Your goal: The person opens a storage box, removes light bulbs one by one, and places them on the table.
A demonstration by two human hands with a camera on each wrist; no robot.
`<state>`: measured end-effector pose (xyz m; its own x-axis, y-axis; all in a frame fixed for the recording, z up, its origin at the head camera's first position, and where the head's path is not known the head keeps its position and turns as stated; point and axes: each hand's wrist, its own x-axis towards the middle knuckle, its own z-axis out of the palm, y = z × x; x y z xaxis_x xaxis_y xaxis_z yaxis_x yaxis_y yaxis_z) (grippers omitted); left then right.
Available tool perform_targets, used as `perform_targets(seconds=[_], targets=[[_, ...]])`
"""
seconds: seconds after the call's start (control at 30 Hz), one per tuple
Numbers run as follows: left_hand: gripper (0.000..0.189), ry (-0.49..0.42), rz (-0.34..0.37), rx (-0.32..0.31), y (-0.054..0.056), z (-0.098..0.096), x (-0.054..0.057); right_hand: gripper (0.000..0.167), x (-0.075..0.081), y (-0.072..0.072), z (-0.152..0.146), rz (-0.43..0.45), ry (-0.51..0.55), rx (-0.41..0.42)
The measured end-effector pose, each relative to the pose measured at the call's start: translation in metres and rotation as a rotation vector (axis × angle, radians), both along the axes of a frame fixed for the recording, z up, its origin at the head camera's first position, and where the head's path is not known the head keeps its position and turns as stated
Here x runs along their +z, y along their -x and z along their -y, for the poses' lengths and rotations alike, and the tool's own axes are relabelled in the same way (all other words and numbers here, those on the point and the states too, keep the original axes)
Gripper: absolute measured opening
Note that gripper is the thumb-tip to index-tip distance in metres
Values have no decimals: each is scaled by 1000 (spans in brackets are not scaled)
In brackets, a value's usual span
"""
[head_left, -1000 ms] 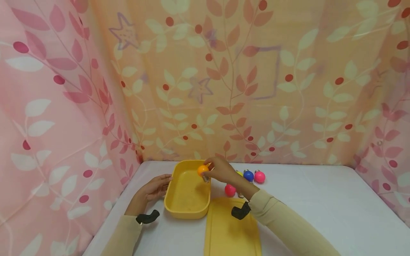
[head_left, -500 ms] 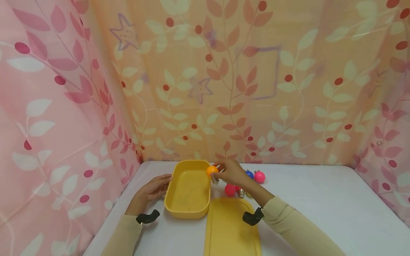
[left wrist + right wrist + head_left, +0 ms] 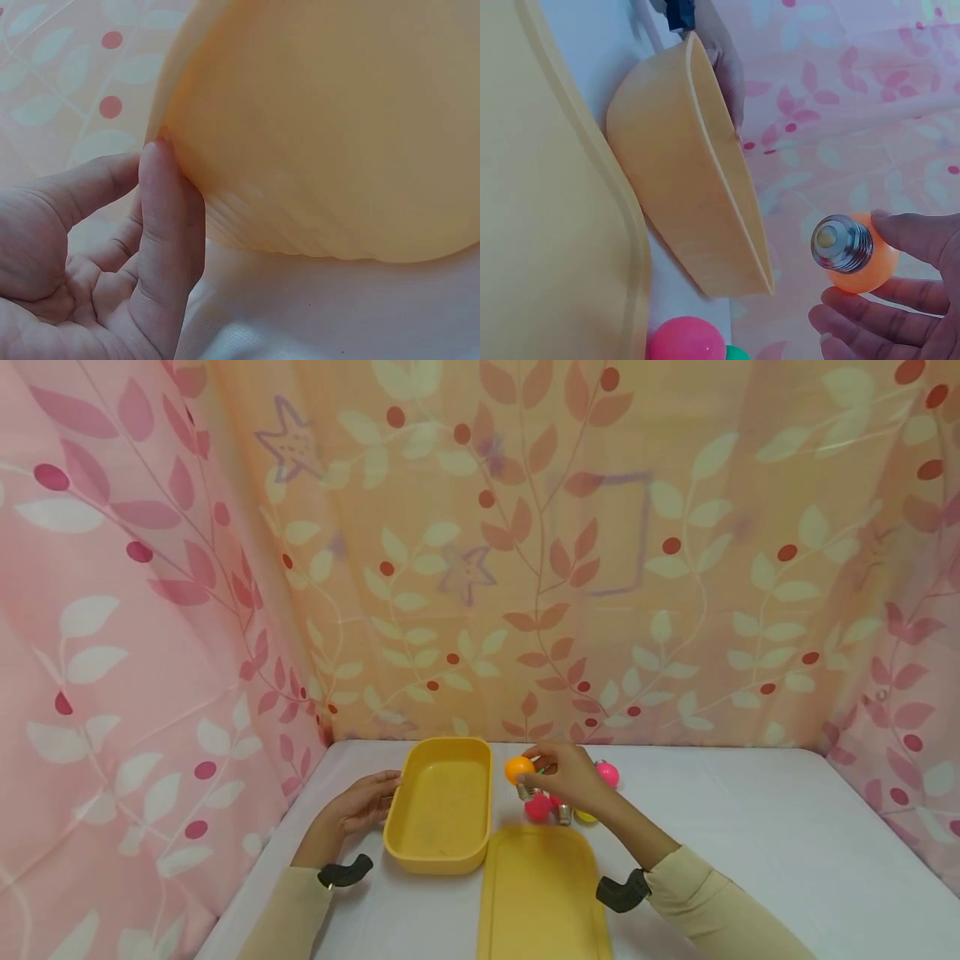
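Observation:
My right hand [image 3: 572, 774] pinches an orange light bulb [image 3: 519, 770] between thumb and fingers, its screw base pointing down. In the right wrist view, the silver base of the orange bulb [image 3: 844, 244] faces the camera. The bulb is just right of an open yellow container [image 3: 438, 860], apart from it. My left hand [image 3: 365, 803] holds the container's left side, fingertips at the rim [image 3: 169, 97]. Beneath and beyond my right hand lie more bulbs: a pink one [image 3: 608, 774], a darker pink one [image 3: 537, 807] and a yellow one [image 3: 586, 817]. Others are partly hidden.
A flat yellow lid [image 3: 543, 893] lies on the white table [image 3: 720, 827], at the container's near right corner. Patterned curtains [image 3: 420, 610] enclose the table at the back and both sides. A green bulb [image 3: 737, 352] barely shows beside a pink one.
My right hand has carried the orange bulb to the right, from over the container's right rim to beside it, above the other bulbs. The left hand and the container have stayed put.

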<state>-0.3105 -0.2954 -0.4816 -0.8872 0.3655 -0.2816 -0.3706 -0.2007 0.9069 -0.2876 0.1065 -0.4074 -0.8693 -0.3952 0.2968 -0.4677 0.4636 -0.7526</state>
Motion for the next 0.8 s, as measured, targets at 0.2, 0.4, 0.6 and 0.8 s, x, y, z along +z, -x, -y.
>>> perform_targets(seconds=[0.2,0.4,0.6,0.8], targets=[[22,-14,1,-16,-2,0,1,35,-8,-7,-16,57,5,-62],[20,-39,5,-31,-1,2,0,39,-12,-14,-35,56,-27,-117],[24,-33,22,-26,0,2,0,35,-17,-18,-53,42,-36,-149],[27,-24,15,-4,2,1,-2,45,-20,-22,-69,38,-45,-179]])
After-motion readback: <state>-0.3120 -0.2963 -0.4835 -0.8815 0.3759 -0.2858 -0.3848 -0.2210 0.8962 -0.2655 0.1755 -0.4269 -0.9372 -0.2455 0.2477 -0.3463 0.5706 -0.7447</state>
